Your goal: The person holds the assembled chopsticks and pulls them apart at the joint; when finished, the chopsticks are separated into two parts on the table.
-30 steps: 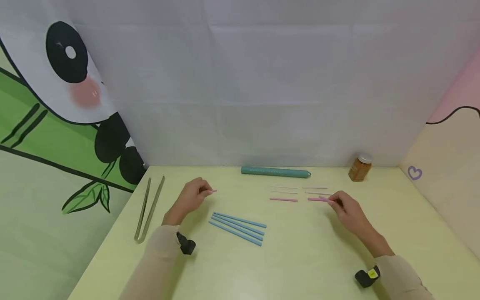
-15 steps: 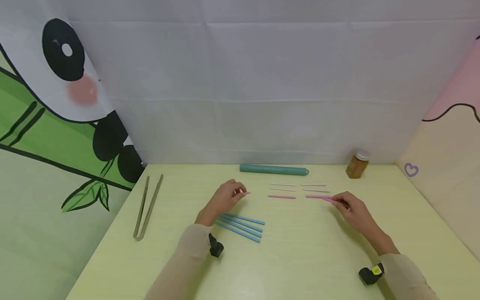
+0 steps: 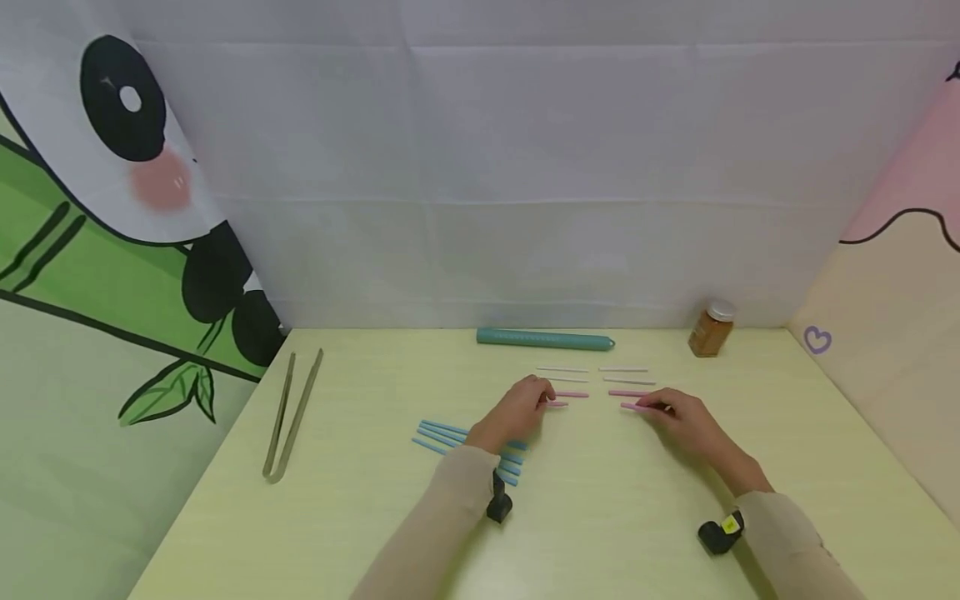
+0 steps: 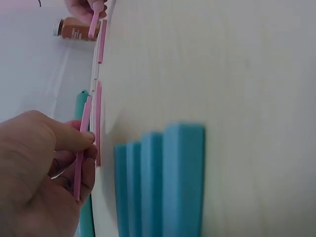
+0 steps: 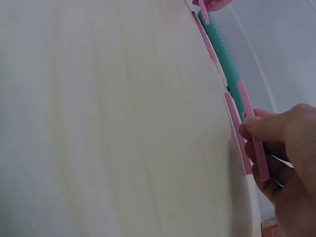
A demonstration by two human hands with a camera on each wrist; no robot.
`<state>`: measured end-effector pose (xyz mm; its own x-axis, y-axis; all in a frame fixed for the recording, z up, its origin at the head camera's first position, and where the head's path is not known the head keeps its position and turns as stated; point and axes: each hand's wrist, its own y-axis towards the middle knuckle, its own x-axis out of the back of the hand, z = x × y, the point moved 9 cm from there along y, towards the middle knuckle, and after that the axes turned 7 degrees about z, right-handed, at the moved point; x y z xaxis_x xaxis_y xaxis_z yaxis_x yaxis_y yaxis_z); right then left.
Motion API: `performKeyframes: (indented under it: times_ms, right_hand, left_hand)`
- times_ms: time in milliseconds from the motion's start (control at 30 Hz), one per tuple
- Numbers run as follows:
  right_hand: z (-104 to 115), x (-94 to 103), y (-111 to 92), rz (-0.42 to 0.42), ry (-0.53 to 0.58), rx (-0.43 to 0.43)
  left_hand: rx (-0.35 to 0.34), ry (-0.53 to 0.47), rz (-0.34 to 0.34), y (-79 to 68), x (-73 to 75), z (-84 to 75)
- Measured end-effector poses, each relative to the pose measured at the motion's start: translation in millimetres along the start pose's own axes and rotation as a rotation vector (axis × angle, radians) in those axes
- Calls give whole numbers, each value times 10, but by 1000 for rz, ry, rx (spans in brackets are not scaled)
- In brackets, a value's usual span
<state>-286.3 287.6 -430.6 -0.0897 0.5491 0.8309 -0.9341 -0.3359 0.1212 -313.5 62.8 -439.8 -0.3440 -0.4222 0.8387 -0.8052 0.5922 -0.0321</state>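
Fingers (image 4: pixel 88 173) of the left hand (image 3: pixel 519 408) pinch one pink stick (image 4: pixel 79 173), those of the right hand (image 3: pixel 682 418) another pink stick (image 5: pixel 259 154) (two more pink sticks (image 3: pixel 573 394) lie near), over the table (image 3: pixel 600 525). Placing seems underway; next, lower gently.

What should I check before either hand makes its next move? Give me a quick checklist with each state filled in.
1. Left hand has a pinch on its slim, straight pink stick: ok.
2. Right hand has a pinch on another slim, straight pink stick: ok.
3. Facing ends of these two held sticks apart: ok, an open gap shows in the head view.
4. Right-hand stick apart from the straight pink stick lying beside it: ok, a gap shows in the right wrist view.
5. Left beige fabric sleeve off the four straight blue sticks: cannot tell.
6. U-shaped, metal-looking tongs clear of both hands: ok, off to the left.
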Motion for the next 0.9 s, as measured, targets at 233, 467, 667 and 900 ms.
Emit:
performKeyframes:
  times_ms: [233, 467, 667, 900]
  right_hand:
    - [-11, -62, 98, 38, -14, -15]
    - [-18, -83, 121, 18, -25, 41]
    - [-30, -90, 130, 17, -37, 53]
    - [-10, -87, 133, 10, -63, 80]
  left_hand:
    - [16, 86, -13, 138, -118, -105]
    - [32, 102, -57, 184, -146, -157]
    - [40, 110, -84, 176, -138, -163]
    - [26, 114, -92, 190, -136, -174]
